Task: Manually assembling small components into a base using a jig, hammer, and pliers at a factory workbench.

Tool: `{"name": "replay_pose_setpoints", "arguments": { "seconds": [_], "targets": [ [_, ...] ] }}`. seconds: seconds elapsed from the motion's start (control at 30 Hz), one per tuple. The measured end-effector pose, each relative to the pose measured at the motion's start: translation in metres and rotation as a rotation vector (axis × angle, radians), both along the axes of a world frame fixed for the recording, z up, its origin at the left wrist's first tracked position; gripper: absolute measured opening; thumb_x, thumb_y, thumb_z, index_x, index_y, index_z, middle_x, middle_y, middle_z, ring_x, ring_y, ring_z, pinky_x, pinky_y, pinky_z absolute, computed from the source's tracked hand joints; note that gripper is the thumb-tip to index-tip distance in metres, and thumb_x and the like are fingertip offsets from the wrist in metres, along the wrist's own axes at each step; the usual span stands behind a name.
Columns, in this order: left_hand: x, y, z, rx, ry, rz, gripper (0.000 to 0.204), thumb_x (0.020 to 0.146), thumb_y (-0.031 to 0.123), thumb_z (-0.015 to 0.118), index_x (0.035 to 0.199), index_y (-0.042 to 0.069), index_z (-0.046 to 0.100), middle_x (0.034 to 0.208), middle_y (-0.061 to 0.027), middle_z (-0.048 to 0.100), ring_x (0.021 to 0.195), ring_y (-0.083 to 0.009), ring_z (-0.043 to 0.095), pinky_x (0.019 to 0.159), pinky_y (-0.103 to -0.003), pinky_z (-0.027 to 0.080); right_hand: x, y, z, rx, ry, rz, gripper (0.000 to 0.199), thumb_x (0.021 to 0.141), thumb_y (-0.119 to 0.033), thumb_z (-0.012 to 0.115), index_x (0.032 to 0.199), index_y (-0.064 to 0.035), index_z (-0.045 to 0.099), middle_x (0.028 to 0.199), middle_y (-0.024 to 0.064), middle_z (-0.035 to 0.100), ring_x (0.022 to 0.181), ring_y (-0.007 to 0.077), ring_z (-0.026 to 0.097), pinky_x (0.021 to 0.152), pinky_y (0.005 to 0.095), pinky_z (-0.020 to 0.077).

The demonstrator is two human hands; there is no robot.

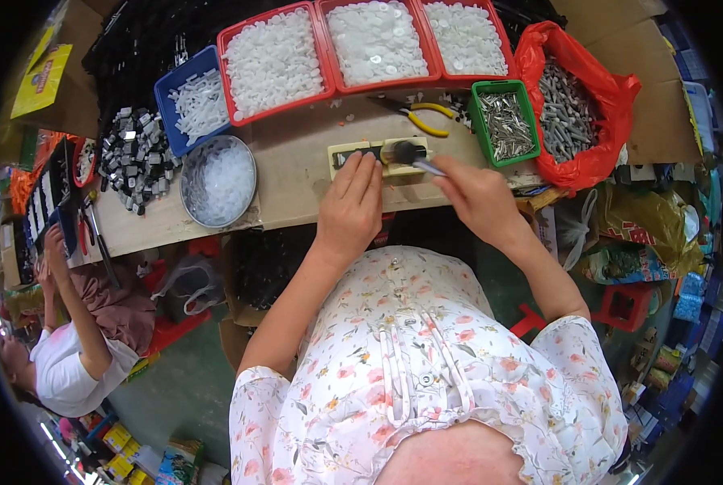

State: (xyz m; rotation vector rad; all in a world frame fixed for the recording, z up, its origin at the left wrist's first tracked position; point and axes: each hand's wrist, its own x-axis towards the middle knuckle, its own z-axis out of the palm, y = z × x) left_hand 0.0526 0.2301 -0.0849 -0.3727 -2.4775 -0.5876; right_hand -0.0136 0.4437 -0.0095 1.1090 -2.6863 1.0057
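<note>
A cream block-shaped fixture (pixel 339 167) lies near the front edge of the workbench, with a dark strip-like part (pixel 358 152) set in it. My left hand (pixel 352 202) rests on the block's left half, fingers stretched out together with their tips on the dark part. My right hand (pixel 479 198) is closed around the handle of a hammer (pixel 406 152), whose dark head is over the right half of the block. The hammer head is slightly blurred; whether it touches the block I cannot tell. What lies under it is hidden.
Yellow-handled pliers (pixel 426 121) lie behind the block. Red trays (pixel 329 85) of white discs, a blue bin (pixel 163 85), a metal bowl (pixel 185 198), a green basket (pixel 531 145) and a red bag (pixel 612 105) surround it. A co-worker (pixel 86 364) sits at left.
</note>
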Motion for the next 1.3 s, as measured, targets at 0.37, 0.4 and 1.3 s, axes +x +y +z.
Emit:
{"name": "replay_pose_setpoints", "arguments": {
  "seconds": [0.37,0.4,1.3],
  "targets": [
    [-0.005,0.002,-0.003,-0.003,0.031,-0.005,0.029,0.08,0.0,0.067,0.107,-0.012,0.068,0.115,-0.0218,0.066,0.115,-0.035,0.062,0.095,-0.039,0.054,-0.018,-0.009,-0.007,0.201,-0.042,-0.033,0.023,0.094,-0.013,0.065,0.114,-0.0021,0.063,0.084,0.0218,0.065,0.074,0.0401,0.066,0.063,0.0443,0.0506],
    [-0.001,0.002,-0.004,-0.005,0.023,-0.017,0.029,0.08,0.0,0.067,0.107,-0.011,0.068,0.115,-0.0217,0.066,0.114,-0.035,0.062,0.095,-0.039,0.054,-0.015,-0.009,-0.004,0.192,-0.044,-0.043,0.023,0.094,-0.014,0.065,0.114,-0.0017,0.063,0.085,0.0221,0.066,0.075,0.0406,0.066,0.064,0.0449,0.0508],
    [-0.035,0.01,0.013,-0.045,-0.083,-0.066,0.038,0.075,-0.002,0.065,0.113,-0.007,0.062,0.11,-0.0165,0.061,0.109,-0.0332,0.057,0.094,-0.044,0.047,-0.151,0.056,-0.025,0.31,0.475,-0.333,0.02,0.094,-0.02,0.065,0.103,-0.0022,0.066,0.09,0.0169,0.063,0.084,0.0364,0.064,0.071,0.0465,0.05]
  ]
}}
